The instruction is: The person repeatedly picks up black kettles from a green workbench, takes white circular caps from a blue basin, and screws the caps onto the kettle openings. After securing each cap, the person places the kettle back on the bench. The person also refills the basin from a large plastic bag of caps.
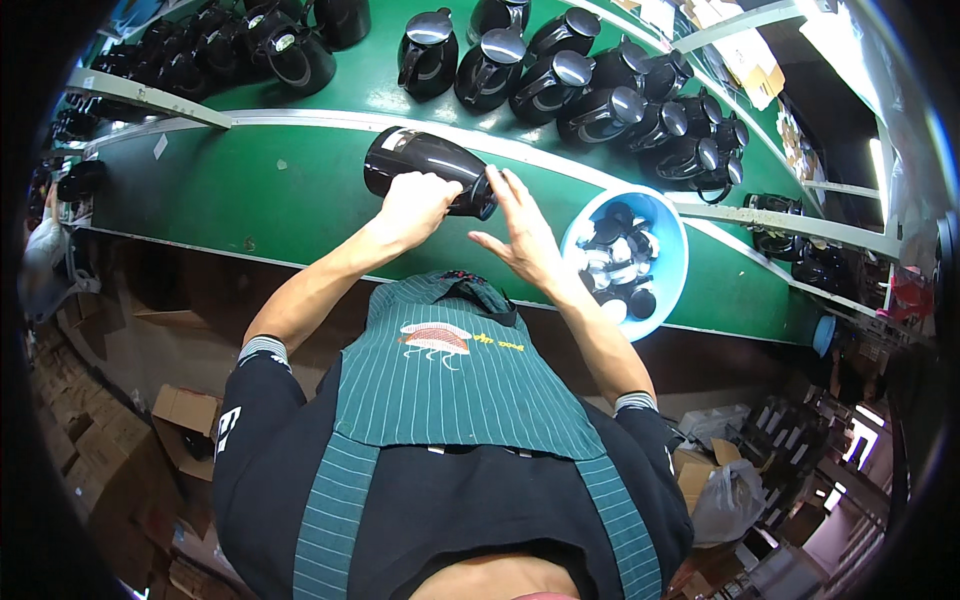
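The left grip (414,208) partly hides the black jug (425,158).

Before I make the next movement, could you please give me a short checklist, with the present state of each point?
1. Left hand has a grip on the black jug: ok, its fingers are closed there.
2. Right hand is free: ok, open and holding nothing, near the jug's narrower end.
3. Right hand touches the jug: cannot tell, fingertips and jug overlap in this view.
4. Jug is upright: not ok, it is tilted over.
5. Blue basin is stocked: ok, it holds dark and shiny round pieces, to the right hand's right.
6. Jug has its lid on: cannot tell, too little shows.
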`<state>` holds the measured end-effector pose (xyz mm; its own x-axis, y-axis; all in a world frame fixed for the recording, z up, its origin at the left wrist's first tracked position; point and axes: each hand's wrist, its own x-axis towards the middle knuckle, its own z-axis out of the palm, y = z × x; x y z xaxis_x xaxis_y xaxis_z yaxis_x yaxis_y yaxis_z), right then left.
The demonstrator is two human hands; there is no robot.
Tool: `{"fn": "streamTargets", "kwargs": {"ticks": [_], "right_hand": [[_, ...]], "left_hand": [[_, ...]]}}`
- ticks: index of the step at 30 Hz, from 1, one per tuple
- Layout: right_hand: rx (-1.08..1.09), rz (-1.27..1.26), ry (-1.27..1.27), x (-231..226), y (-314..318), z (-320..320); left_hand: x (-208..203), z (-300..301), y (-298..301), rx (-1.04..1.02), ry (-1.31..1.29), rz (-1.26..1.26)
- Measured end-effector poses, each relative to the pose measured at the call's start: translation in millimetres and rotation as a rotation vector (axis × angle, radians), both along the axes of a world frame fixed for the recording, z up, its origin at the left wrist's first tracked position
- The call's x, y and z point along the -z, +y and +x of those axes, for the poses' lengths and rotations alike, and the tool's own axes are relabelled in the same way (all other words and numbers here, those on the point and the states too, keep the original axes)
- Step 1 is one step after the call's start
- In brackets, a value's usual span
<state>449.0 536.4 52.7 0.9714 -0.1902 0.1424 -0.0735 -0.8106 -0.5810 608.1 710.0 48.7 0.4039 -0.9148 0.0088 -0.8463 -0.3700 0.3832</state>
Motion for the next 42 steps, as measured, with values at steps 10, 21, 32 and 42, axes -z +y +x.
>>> {"fn": "streamTargets", "kwargs": {"ticks": [10, 21, 32, 42], "right_hand": [[0.531, 1.78, 0.33, 49.5, 21.3, 7.2], [0.67, 1.281, 0.12, 51.4, 0.0, -39.8], [0.8, 0.013, 0.549, 155.2, -34.4, -136.9], [0.655, -0.184, 0.505, 166.4, 4.4, -88.8]], "left_hand": [[18.1, -26.9, 13.1, 0.034, -0.23, -0.026], [-5.2, 107.0, 49.9, -0.429, 0.374, -0.1], [138.0, 341.5, -49.9, -0.624, 0.331, -0.666], [156.3, 352.0, -161.6, -0.456, 0.734, -0.886]]}}
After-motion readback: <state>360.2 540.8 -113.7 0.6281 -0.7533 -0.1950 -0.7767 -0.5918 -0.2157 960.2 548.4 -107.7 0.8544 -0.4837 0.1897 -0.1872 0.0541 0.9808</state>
